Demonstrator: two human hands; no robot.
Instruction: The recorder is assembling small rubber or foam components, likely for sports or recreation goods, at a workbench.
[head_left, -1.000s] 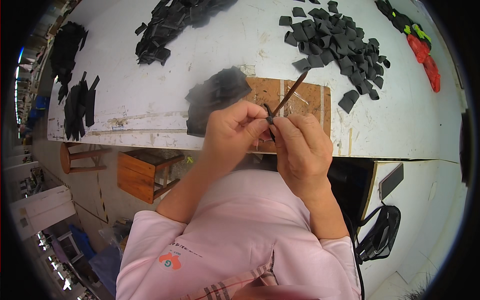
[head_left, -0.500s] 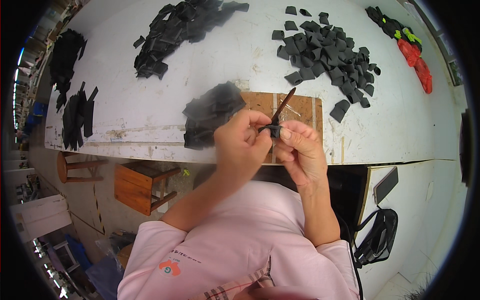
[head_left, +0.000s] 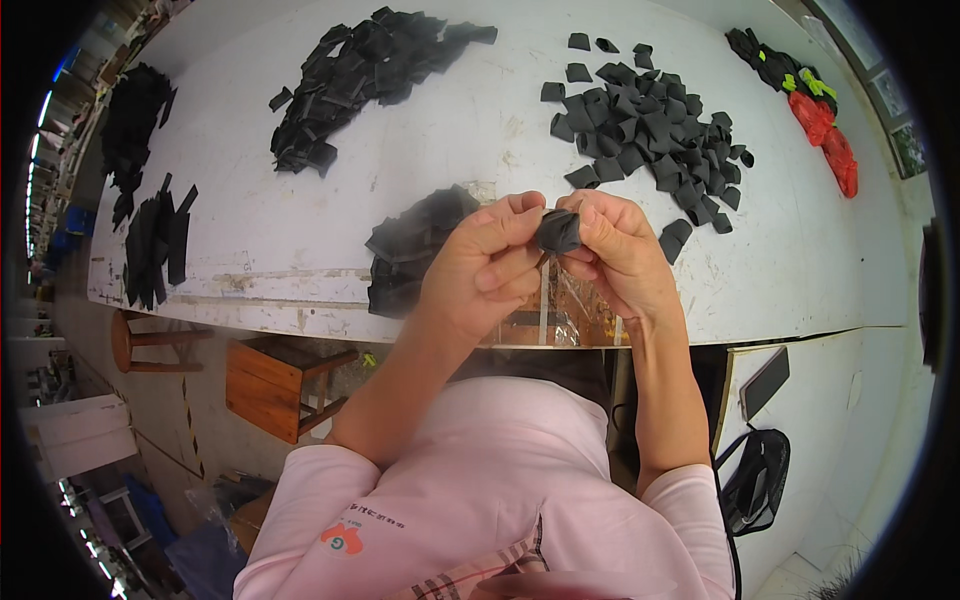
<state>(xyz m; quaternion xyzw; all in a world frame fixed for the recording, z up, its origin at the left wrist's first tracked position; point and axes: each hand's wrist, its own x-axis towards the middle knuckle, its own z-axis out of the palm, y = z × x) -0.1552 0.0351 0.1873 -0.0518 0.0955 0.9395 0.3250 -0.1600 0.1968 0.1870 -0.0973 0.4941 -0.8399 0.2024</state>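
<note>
Between my two hands is a small black fabric piece point(head_left: 558, 232), rounded like a short folded tube. My left hand point(head_left: 487, 255) pinches its left edge with thumb and fingers. On its other side, my right hand point(head_left: 622, 248) grips the cloth, thumb on top. Both hands are raised above a brown board point(head_left: 590, 318) at the table's front edge, which they partly cover. Close beside my left hand lies a heap of flat black fabric pieces point(head_left: 410, 245). Up and to the right spreads a pile of black folded fabric pieces point(head_left: 650, 125).
More black pieces point(head_left: 350, 75) lie at the far left-centre of the white table point(head_left: 300, 225), with black strips point(head_left: 155, 245) at its left end. Red plastic bags point(head_left: 825, 140) rest far right. Wooden stools point(head_left: 268, 390) stand below the left edge; a black bag point(head_left: 757, 480) hangs lower right.
Both hands have moved slightly farther from me and the black piece now looks rounder and fuller. The brown pointed stick that stuck up from the hands no longer shows there.
</note>
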